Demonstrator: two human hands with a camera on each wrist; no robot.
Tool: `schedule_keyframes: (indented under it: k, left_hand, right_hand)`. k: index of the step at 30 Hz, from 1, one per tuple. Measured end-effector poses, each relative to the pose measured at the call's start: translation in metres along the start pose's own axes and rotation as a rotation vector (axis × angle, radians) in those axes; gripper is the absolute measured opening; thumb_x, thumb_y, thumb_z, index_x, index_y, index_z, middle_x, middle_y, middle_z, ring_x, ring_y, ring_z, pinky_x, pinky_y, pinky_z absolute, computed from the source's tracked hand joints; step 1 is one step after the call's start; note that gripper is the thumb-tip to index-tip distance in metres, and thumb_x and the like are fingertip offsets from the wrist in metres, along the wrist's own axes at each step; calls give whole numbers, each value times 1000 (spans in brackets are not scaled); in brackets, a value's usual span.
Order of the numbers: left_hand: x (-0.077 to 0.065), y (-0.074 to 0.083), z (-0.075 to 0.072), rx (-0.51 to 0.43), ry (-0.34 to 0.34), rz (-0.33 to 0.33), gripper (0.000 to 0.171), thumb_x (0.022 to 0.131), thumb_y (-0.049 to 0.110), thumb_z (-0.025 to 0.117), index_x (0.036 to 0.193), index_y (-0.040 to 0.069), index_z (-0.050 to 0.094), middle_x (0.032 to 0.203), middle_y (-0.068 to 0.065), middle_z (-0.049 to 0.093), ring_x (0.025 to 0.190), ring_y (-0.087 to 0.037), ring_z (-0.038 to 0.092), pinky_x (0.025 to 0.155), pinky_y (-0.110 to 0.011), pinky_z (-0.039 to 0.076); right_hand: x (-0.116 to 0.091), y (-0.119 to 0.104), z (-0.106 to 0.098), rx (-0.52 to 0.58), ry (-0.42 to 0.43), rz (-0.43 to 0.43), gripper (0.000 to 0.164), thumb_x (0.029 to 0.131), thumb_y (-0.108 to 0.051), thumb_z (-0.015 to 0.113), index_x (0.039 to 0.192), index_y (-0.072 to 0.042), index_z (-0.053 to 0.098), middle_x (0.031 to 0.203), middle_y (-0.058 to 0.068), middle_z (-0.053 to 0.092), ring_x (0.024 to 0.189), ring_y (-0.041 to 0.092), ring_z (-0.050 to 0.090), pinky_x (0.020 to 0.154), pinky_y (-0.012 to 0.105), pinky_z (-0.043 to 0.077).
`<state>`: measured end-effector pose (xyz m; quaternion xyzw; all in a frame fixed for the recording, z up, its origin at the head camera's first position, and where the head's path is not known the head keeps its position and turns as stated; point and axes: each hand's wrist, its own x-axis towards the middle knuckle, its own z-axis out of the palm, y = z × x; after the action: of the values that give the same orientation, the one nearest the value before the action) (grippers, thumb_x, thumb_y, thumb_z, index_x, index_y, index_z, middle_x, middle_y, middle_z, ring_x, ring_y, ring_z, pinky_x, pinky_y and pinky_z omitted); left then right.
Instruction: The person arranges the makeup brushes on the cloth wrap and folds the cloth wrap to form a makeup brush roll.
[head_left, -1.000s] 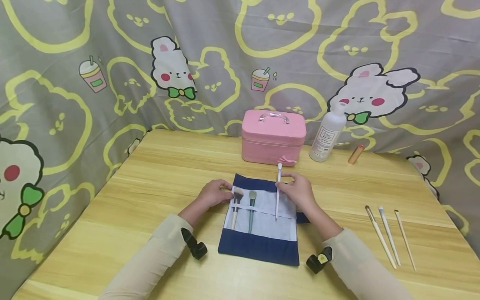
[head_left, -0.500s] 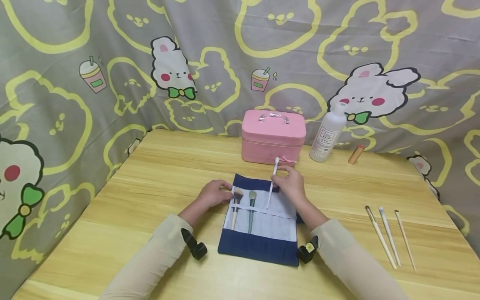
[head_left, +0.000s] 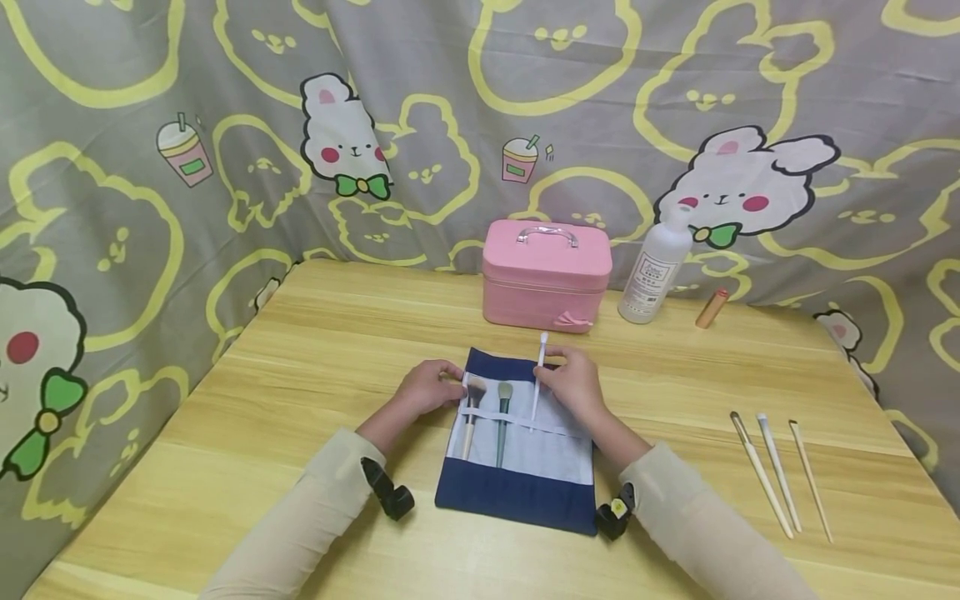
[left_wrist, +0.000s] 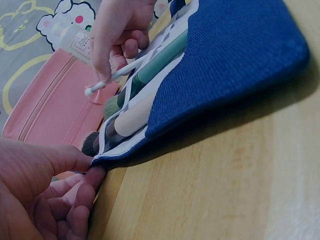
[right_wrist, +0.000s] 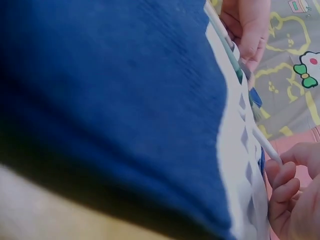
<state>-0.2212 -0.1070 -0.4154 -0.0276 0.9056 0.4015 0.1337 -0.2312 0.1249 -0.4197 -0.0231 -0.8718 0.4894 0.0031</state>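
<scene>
A navy brush roll (head_left: pixel 517 498) with a pale lining lies unrolled on the table. My left hand (head_left: pixel 429 387) pinches its left edge between thumb and fingers, plain in the left wrist view. Tucked under the roll's elastic band are a fluffy dark-tipped makeup brush (head_left: pixel 471 417) and a green-handled makeup brush (head_left: pixel 503 421). My right hand (head_left: pixel 576 382) pinches a slim white makeup brush (head_left: pixel 538 379), bristles up, over the lining to the right of the green one. The lower end of its handle is at the elastic band (left_wrist: pixel 129 92).
A pink case (head_left: pixel 547 279) with a metal handle stands behind the roll. Right of it are a clear labelled bottle (head_left: pixel 654 271) and an orange tube (head_left: pixel 712 309). Three more slim brushes (head_left: pixel 780 475) lie on the table at the right. A patterned curtain (head_left: pixel 427 100) hangs behind.
My right hand has carried the white brush leftward, closer to the green brush, and its handle end now meets the band. The left hand stays at the roll's edge.
</scene>
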Motion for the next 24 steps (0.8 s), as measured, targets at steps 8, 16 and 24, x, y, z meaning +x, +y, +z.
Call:
schedule_keyframes:
  k: [8, 16, 24]
  left_hand:
    - [0, 0, 0, -11, -3, -5, 27, 79, 19, 70, 104, 9, 65, 73, -2, 63, 64, -15, 57, 55, -26, 42]
    - [-1, 0, 1, -12, -3, 6, 26, 79, 18, 70, 103, 9, 64, 71, -1, 63, 63, -15, 57, 54, -26, 41]
    - [0, 1, 1, -5, -3, 6, 26, 79, 19, 70, 103, 9, 64, 71, -1, 63, 63, -14, 58, 55, -26, 42]
  right_hand:
    - [-12, -1, 4, -84, -38, -44, 46, 77, -10, 69, 121, -1, 57, 58, 2, 61, 46, 12, 51, 43, 26, 38]
    - [-23, 1, 9, -215, -52, -86, 55, 75, -12, 67, 127, -1, 53, 53, 0, 54, 46, 13, 51, 45, 28, 39]
    - [-27, -1, 9, -260, -122, -54, 70, 74, -11, 65, 137, 0, 39, 52, 2, 53, 43, 14, 49, 42, 26, 36]
